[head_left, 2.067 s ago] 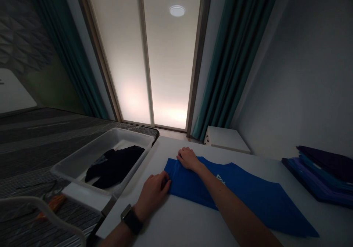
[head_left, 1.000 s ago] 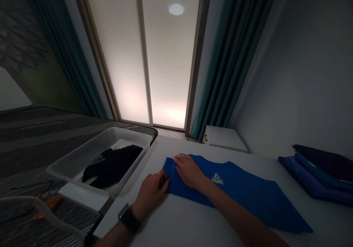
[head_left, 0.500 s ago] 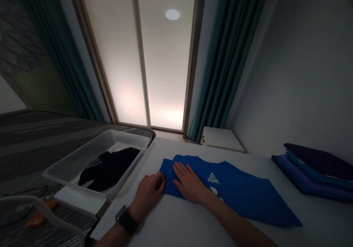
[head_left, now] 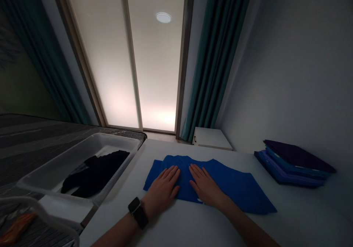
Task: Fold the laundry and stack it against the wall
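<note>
A blue T-shirt (head_left: 234, 182) lies partly folded on the white table (head_left: 171, 228), its narrow folded end to the left. My left hand (head_left: 164, 186) rests flat on that left part, fingers stretched out, a dark watch on the wrist. Just right of it, my right hand (head_left: 204, 184) presses flat on the shirt's middle with its fingers extended. Most of the white print on the shirt is covered by my right hand; only a scrap shows below it. Neither hand grips the cloth.
A stack of folded clothes (head_left: 298, 166) in purple and blue sits at the table's right. On the left stands a translucent plastic bin (head_left: 35, 182) with dark clothing (head_left: 96, 171) inside. Beyond the table's far edge is a small white cabinet (head_left: 212, 138).
My left hand has let go of the shirt's left edge and now lies flat on the cloth. My right hand has slid right, over the print. The camera view has turned slightly right.
</note>
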`<state>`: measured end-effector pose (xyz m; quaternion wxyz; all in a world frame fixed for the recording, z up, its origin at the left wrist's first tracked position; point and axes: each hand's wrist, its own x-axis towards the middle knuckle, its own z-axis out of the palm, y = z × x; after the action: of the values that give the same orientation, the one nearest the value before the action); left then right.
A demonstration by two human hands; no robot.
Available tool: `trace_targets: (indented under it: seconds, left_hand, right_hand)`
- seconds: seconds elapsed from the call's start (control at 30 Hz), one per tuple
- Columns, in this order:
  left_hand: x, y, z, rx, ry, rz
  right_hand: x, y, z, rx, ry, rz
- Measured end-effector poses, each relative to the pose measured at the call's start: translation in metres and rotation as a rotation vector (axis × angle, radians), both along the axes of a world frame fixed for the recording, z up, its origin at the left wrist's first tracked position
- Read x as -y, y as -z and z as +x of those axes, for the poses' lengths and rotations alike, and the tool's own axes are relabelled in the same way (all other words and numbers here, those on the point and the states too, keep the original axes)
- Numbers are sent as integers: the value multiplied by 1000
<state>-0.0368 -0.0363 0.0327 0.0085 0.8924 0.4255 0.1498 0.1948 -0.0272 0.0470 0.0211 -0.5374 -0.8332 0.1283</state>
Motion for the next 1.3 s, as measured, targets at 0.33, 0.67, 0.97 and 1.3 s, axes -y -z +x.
trace_targets:
  seconds: [0.33, 0.67, 0.97, 1.3]
  left_hand:
    - [-7, 10, 0, -67, -139, -120]
    - [-3, 12, -34, -63, -166, -68]
    - [-2, 1, 28, -34, -10, -47]
    - [-7, 12, 44, -13, -1, -77]
  right_hand:
    - [10, 13, 23, -64, 112, -24]
    - [18, 12, 24, -49, 124, -24]
    - [17, 14, 22, -51, 131, 13]
    - [15, 11, 39, -143, 85, -28]
